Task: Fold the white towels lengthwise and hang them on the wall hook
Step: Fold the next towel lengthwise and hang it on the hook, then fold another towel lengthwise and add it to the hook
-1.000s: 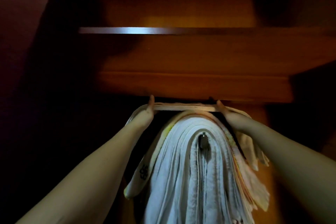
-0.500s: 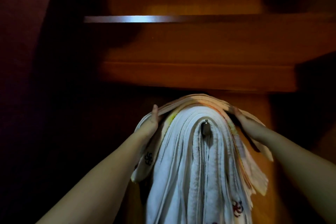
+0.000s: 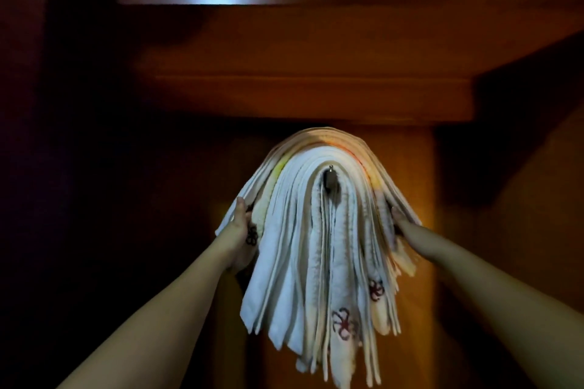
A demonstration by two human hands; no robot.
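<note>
At frame centre, thick folded white towels (image 3: 319, 230) drape a small metal wall hook (image 3: 330, 178); left hand (image 3: 241, 226) and right hand (image 3: 403, 224) each pinch the outermost towel's sides.

We see only the tip of the wall hook (image 3: 330, 178); the white towels (image 3: 316, 246) cover the rest. Our left hand (image 3: 241, 230) and right hand (image 3: 403, 226) sink their fingers behind the outer layers, so we cannot tell their grip. Both forearms run off the bottom edge.
</note>
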